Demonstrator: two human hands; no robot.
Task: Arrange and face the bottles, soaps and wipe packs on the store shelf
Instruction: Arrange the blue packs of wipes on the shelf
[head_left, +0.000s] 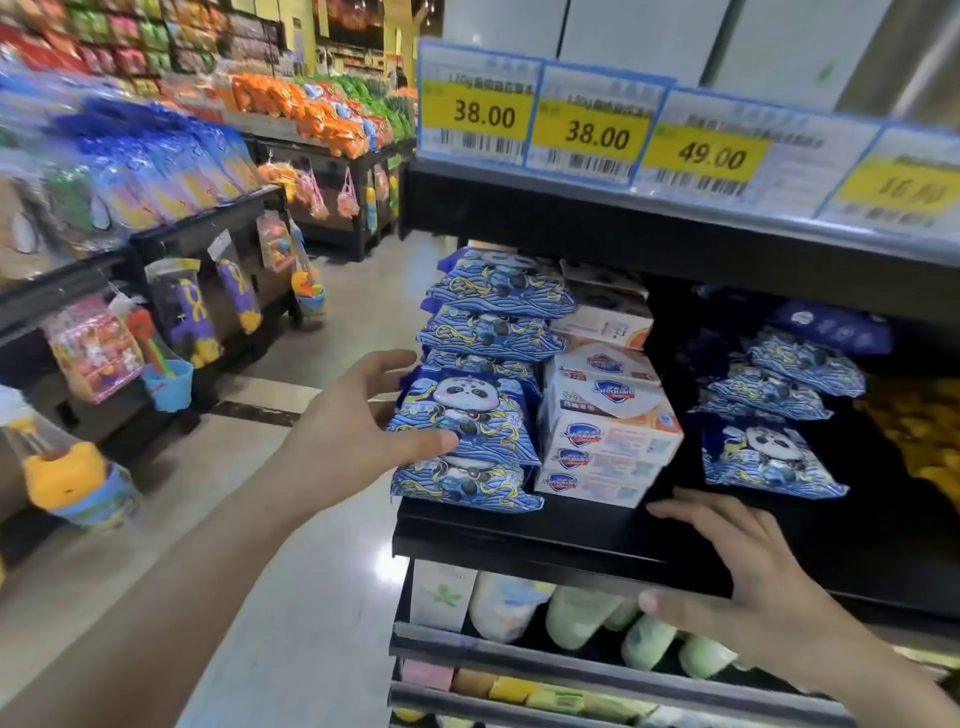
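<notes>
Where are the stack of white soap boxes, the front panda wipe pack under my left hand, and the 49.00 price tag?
Soap boxes (608, 441): head view, front face of the stack.
Panda wipe pack (475, 410): head view, panda picture on its front.
49.00 price tag (711, 156): head view, yellow panel with the number.

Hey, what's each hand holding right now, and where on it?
The left hand holds the front panda wipe pack at its left edge, thumb across the front. The right hand holds nothing; it rests on the shelf's front edge.
</notes>
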